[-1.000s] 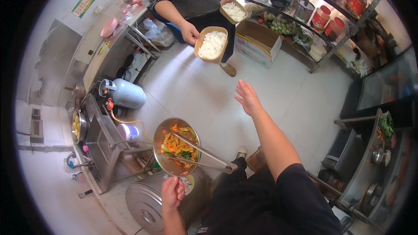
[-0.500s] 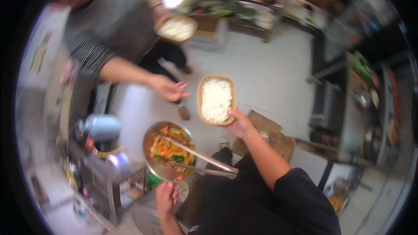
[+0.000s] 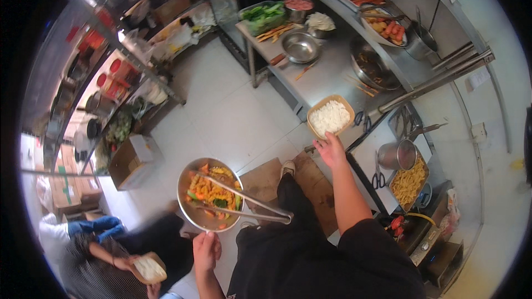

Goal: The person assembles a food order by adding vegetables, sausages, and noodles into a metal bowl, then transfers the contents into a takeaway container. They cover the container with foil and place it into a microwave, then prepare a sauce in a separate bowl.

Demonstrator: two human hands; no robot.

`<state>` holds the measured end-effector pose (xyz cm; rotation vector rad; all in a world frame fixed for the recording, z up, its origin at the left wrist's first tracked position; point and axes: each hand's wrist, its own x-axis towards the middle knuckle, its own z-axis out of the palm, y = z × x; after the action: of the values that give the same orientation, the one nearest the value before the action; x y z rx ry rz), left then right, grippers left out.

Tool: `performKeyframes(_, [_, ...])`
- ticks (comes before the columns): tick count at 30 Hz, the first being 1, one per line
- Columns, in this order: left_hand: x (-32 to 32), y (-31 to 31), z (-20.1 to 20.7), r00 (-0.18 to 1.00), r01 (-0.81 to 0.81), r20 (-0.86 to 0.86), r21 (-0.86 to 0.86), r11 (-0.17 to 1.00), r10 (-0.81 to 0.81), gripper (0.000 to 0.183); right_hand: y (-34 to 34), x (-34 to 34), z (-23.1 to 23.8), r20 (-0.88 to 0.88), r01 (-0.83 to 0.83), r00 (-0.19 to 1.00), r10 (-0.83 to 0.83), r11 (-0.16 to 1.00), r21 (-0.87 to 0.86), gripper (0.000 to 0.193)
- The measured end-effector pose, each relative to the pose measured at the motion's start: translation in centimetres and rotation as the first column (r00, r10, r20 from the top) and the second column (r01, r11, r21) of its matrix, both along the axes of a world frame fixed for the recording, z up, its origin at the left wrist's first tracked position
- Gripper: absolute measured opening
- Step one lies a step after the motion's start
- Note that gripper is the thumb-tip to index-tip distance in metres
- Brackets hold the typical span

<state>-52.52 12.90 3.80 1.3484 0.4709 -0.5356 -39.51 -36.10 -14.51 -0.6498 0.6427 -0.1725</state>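
Note:
My left hand is closed on the near rim of a round metal bowl. Inside the bowl lies mixed food of yellow, orange and green pieces. Long metal tongs rest across it, their bent end sticking out over the rim toward my lap. Out to the right, my right hand grips the near edge of a tan paper container, full of white rice. The container is at the corner of the steel table, and I cannot tell whether it touches it.
Ahead right, a steel table carries greens, a metal pan, a wok and scissors. A tray of pasta lies at right. At lower left, a person holds another rice container. Flattened cardboard covers the floor by my feet.
I have turned to the right, so the steel table is in view and the other person is now at lower left. Both hands keep their holds on the bowl and the rice container.

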Motion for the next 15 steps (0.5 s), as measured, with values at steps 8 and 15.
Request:
performKeyframes(8, [16.2, -17.0, -0.8, 0.971, 0.238, -0.023, 0.044, 0.97, -0.238, 0.038, -8.6, 10.2, 5.7, -0.47, -0.335, 0.857, 0.213, 0.923, -0.191, 0.067])
performKeyframes(15, [25.1, -26.9, -3.0, 0.893, 0.413, 0.107, 0.195, 0.89, -0.438, 0.034, -7.6, 3.9, 18.5, -0.348, -0.532, 0.762, 0.546, 0.223, -0.817, 0.077])
